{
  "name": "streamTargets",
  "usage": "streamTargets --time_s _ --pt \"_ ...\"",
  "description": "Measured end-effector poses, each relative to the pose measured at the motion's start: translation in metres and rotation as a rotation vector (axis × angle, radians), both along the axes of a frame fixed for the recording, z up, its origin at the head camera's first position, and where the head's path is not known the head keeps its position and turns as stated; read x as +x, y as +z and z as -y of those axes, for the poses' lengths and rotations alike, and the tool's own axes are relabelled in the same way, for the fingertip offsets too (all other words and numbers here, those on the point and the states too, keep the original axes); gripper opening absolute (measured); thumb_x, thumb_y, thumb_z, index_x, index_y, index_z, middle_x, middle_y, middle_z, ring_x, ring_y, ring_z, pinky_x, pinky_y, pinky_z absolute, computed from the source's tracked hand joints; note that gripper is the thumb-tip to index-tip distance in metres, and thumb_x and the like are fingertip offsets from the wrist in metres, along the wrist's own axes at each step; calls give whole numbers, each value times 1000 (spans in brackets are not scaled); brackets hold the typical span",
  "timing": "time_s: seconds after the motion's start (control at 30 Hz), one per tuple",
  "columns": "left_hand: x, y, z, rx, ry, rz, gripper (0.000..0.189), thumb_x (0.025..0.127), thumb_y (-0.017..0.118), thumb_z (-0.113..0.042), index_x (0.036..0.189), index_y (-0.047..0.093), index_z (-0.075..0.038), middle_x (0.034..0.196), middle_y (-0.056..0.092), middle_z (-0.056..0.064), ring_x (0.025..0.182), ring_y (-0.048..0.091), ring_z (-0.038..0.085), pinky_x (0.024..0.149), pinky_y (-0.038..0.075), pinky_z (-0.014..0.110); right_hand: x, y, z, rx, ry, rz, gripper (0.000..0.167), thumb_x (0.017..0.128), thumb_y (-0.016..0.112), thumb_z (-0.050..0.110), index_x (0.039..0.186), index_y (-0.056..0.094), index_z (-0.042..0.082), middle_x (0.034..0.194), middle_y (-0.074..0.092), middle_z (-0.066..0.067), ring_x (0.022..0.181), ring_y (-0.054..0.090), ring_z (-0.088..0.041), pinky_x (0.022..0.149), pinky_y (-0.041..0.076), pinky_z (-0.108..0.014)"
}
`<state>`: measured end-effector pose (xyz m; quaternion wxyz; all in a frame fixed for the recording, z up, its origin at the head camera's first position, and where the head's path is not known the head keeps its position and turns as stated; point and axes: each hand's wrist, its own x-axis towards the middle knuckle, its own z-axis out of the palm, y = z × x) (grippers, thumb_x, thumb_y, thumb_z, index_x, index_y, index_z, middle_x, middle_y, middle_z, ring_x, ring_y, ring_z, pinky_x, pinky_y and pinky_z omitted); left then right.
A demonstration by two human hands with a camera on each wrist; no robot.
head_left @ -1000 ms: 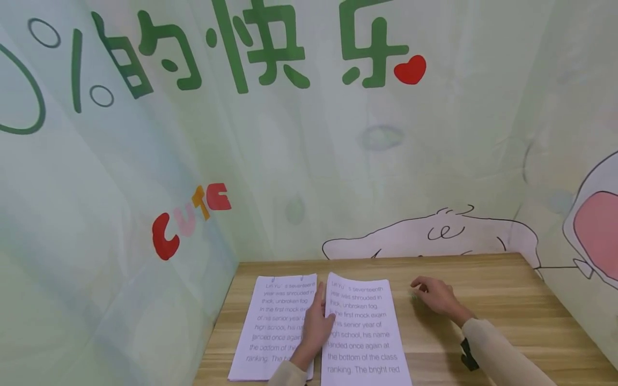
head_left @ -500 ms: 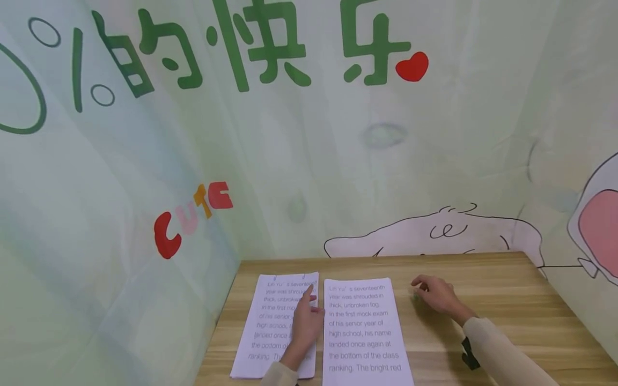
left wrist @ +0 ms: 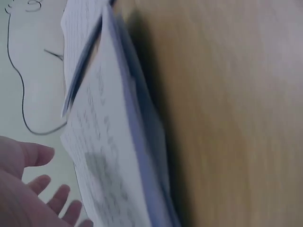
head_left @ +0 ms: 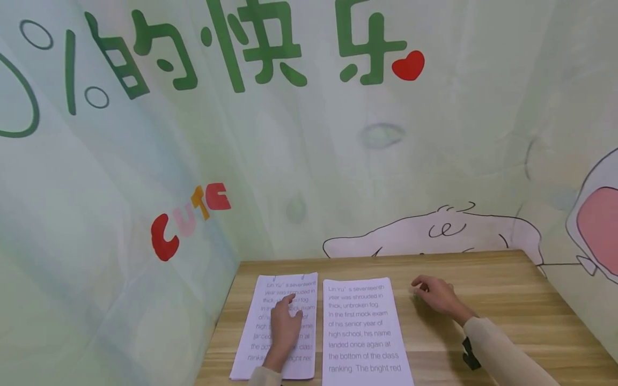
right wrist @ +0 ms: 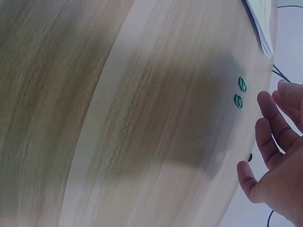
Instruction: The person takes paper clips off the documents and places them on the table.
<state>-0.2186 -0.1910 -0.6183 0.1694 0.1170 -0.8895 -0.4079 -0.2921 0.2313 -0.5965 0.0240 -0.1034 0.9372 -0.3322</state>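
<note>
Two stacks of printed paper lie side by side. Over the left stack (head_left: 304,370) is my left hand (head_left: 286,327), its fingers spread loosely and holding nothing. Two small clips (head_left: 302,277) show at that stack's top edge. In the left wrist view the hand (left wrist: 33,184) hovers beside the page (left wrist: 106,137), whose sheets fan apart slightly at the near edge. The right stack (head_left: 362,343) lies flat, untouched by either hand. To its right, my right hand (head_left: 436,295) rests with loosely bent fingers and nothing in them. Near it, two small green paper clips (right wrist: 242,84) lie on the table.
The wood-grain table (head_left: 521,311) meets a printed fabric backdrop (head_left: 299,161) at its rear and left edges. A black strap (head_left: 469,354) hangs under the right sleeve. In the right wrist view a stack corner (right wrist: 262,28) shows at the top.
My left hand has left the right stack's left edge and moved left over the left stack. The right stack's lifted left edge has dropped flat. My right hand has stayed in place.
</note>
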Motion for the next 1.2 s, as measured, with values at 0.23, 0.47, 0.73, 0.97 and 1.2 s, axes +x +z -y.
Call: streamTargets --time_s 0.23,0.47,0.73,0.97,1.2 --pt "3 4 40 -91 126 67 51 88 74 -10 137 66 2 136 63 30 121 57 52 98 43 69 -2 -1 -2 8 3 6 20 100 69 17 117 74 7 92 72 -1 84 60 -19 82 36 -47" --pt "11 3 62 -121 195 171 64 85 77 -10 144 58 4 143 54 35 131 46 58 108 35 71 -3 0 -3 16 -1 17 20 100 69 15 117 74 7 94 71 0 86 60 -19 82 37 -47" --pt "9 7 67 -247 202 337 93 82 86 -18 160 37 1 143 44 42 129 44 62 101 38 71 0 2 -3 22 -4 17 20 100 70 15 118 73 7 94 71 0 86 60 -20 83 38 -49" --pt "9 15 68 -263 217 410 105 80 91 -19 163 31 1 132 49 40 122 47 56 96 41 65 0 2 -3 23 0 9 21 100 69 16 118 73 6 93 70 -1 85 59 -20 83 38 -51" --pt "12 18 68 -170 219 355 104 82 85 -5 165 24 -1 130 48 38 112 52 49 89 47 60 1 3 -2 20 19 -26 20 100 70 15 117 74 6 92 72 0 83 59 -17 81 41 -49"
